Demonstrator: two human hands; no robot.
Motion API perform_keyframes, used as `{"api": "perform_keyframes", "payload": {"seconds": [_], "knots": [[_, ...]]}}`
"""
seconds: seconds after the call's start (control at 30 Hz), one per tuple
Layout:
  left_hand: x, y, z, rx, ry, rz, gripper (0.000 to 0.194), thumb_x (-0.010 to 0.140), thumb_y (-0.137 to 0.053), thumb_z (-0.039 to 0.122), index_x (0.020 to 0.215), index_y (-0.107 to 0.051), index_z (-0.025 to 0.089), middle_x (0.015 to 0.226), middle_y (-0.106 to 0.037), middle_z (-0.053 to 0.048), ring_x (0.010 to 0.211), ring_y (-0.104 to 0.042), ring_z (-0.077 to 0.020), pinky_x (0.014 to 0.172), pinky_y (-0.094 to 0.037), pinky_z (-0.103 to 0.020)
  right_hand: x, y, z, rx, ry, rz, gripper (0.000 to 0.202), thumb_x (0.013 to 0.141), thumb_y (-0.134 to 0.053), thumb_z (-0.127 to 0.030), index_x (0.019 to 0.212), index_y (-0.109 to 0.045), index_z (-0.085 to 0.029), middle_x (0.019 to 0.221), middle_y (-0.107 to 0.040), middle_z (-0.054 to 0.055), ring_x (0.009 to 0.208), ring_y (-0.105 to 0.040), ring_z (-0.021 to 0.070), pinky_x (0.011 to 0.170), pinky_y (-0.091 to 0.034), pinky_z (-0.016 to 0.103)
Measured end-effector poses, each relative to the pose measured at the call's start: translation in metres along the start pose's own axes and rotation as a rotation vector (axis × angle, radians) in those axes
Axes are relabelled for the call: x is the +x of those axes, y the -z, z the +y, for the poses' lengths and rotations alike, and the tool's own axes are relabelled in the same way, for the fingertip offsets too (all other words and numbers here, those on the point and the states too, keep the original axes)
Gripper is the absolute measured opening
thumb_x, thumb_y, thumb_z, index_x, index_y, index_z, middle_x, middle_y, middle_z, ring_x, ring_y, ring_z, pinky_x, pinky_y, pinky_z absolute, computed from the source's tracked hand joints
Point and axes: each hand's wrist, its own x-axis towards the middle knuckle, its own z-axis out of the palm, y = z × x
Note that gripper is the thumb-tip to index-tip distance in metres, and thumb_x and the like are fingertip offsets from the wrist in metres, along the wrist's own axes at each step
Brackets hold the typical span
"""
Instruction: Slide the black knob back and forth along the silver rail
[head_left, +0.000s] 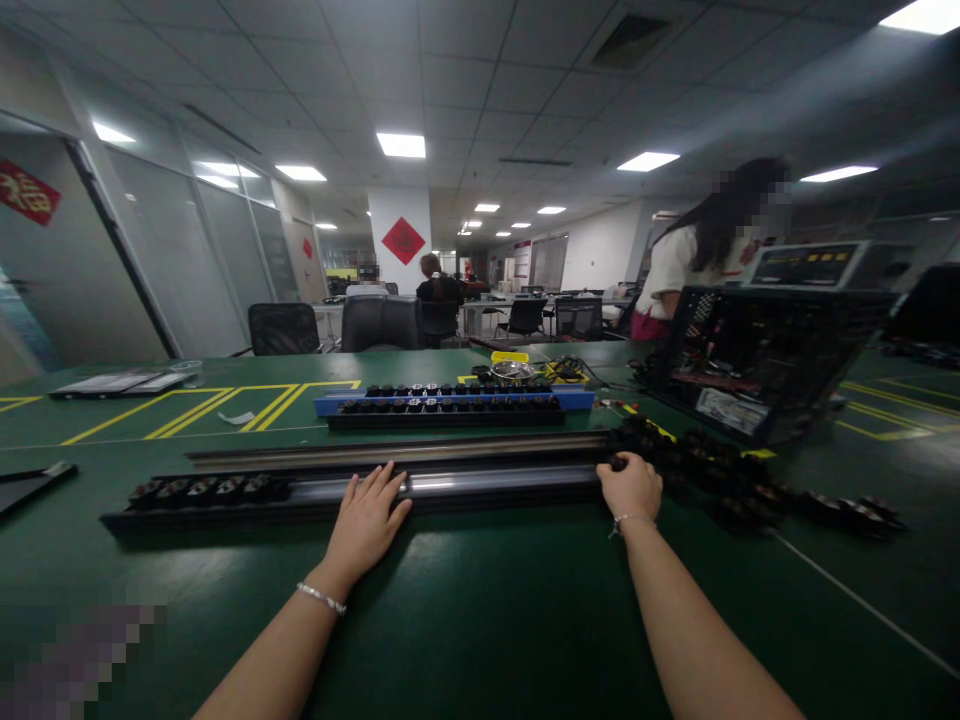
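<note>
Head view. Our hands are both on or over the near black tray (502, 484), which lies lengthwise across the green worktop (480, 630) in front of us. Our left hand (369, 520) is open, fingers spread, and rests on the tray left of its middle. Our right hand (634, 488) is at the right end of the tray, fingers closed on a small dark part (618, 463); its exact shape is hidden by the fingers. We note a bright metallic strip inside the tray and a row of black components (202, 490) seated at its left end.

Directly behind, we find a long rail (450, 454), roughly parallel to the near tray. Farther back stand a second black tray (450, 420) and, just behind it, a blue tray (577, 400); each carries a row of dark components. To the right of our right hand, we locate a loose pile of black parts (697, 465). Behind the pile stands an open computer case (810, 370), with a box-shaped unit (814, 265) on top. Coiled cables (568, 371) lie left of the case. A person (679, 262) in a light top stands beyond the case.
</note>
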Motion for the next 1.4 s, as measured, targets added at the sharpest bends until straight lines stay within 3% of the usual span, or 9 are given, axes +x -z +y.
{"api": "perform_keyframes", "payload": {"seconds": [0.43, 1.0, 1.17, 1.4], "knots": [[0.0, 0.003, 0.002, 0.007, 0.008, -0.012, 0.045, 0.088, -0.035, 0.044, 0.125, -0.051, 0.024, 0.139, -0.043, -0.007, 0.129, -0.037, -0.0243, 0.108, -0.022, -0.05, 0.006, 0.005, 0.005, 0.06, -0.161, -0.03, 0.045, 0.072, -0.05, -0.033, 0.112, -0.058, -0.016, 0.107, -0.055, 0.013, 0.092, -0.054, 0.0253, 0.08, -0.042, 0.035], [-0.001, 0.002, -0.001, -0.012, 0.005, -0.001, 0.044, 0.088, -0.037, 0.044, 0.125, -0.051, 0.025, 0.139, -0.044, -0.006, 0.129, -0.037, -0.0241, 0.108, -0.021, -0.05, 0.02, 0.005, 0.023, 0.124, -0.146, 0.051, 0.04, 0.075, -0.045, -0.027, 0.111, -0.061, -0.017, 0.098, -0.052, 0.011, 0.092, -0.052, 0.0225, 0.082, -0.042, 0.033], [-0.001, 0.003, 0.0, -0.02, 0.01, -0.011, 0.044, 0.089, -0.035, 0.043, 0.126, -0.051, 0.024, 0.139, -0.043, -0.007, 0.129, -0.037, -0.0238, 0.108, -0.021, -0.05, 0.031, 0.018, 0.038, 0.084, -0.17, 0.17, 0.042, 0.074, -0.045, -0.027, 0.112, -0.061, -0.019, 0.108, -0.051, 0.012, 0.093, -0.052, 0.024, 0.079, -0.042, 0.036], [0.0, 0.005, -0.008, -0.082, 0.068, 0.045, 0.041, 0.09, -0.032, 0.039, 0.118, -0.057, 0.022, 0.132, -0.052, -0.006, 0.126, -0.041, -0.0215, 0.106, -0.027, -0.046, 0.045, 0.045, 0.069, -0.125, -0.114, 0.281, 0.04, 0.074, -0.045, -0.027, 0.11, -0.063, -0.017, 0.104, -0.059, 0.015, 0.098, -0.051, 0.0315, 0.077, -0.04, 0.043]]}}
